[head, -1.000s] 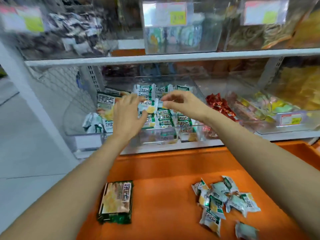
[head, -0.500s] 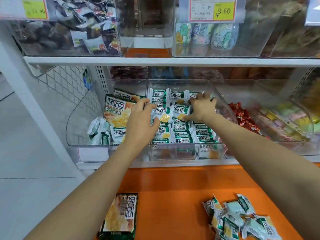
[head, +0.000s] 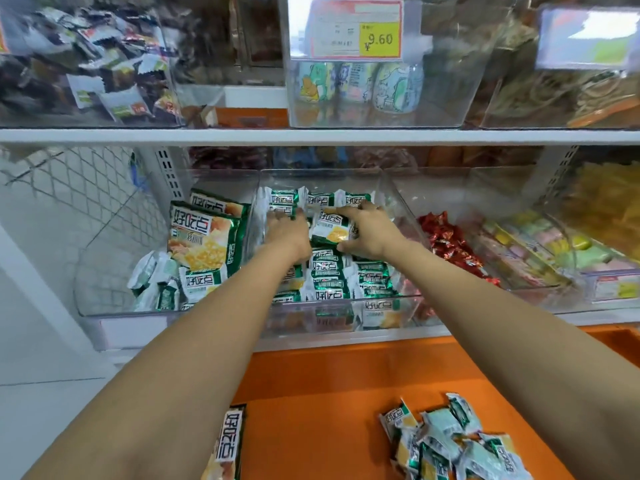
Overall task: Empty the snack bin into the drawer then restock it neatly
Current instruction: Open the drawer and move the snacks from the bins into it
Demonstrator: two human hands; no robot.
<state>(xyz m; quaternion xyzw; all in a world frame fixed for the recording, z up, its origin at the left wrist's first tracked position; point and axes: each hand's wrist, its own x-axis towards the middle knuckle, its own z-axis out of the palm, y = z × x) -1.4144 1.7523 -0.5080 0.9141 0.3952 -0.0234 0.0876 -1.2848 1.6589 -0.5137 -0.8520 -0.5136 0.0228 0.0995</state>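
**Both hands inside the snack bin, right one clamped on a packet**

The clear snack bin (head: 313, 318) sits on the lower shelf and holds green-and-white packets (head: 329, 271) laid flat in rows from its front wall to its back. Both arms reach into it from the front. The right hand (head: 370, 233) is over the bin's middle. Its thumb is under the near edge of one snack packet (head: 330, 227) and its fingers are curled over the far edge, so that packet is tilted above the rows. The left hand (head: 287, 233) lies just left of that packet, back upward. Its fingers dip among the packets at the bin's back left, and whether they grip anything cannot be told.

Left of the snack bin, in the neighbouring clear compartment, large bags (head: 204, 237) of the same brand lean upright. To the bin's right lies a heap of red-wrapped sweets (head: 446, 244).

Below and in front of the bin the orange drawer (head: 329, 386) stands open. It holds a loose pile of small packets (head: 450, 441) towards its right and one large bag (head: 228, 441) lying flat towards its left.

Above the bin, on the upper shelf (head: 311, 136), hangs a yellow price tag (head: 379, 39) reading 9.60.
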